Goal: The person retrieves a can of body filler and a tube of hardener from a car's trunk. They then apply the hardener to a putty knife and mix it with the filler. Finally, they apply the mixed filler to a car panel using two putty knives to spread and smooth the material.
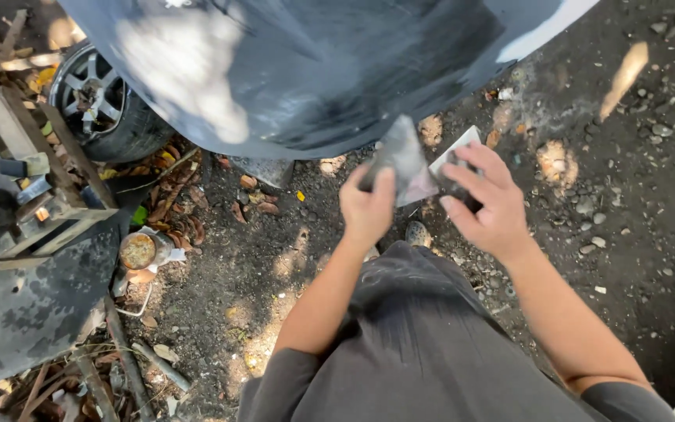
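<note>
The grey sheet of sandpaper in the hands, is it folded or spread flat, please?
Folded: the grey sheet of sandpaper bends along a crease between the left hand and right hand, its halves angled apart.

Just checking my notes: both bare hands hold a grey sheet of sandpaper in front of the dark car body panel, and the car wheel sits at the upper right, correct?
Not quite. The head view shows the car wheel at the upper left, not the upper right. The rest stands: the left hand and right hand hold the grey sheet of sandpaper before the dark car body panel.

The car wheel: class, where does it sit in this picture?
In the head view, the car wheel sits upper left, under the dark car body panel, beside the wooden frame.
</note>
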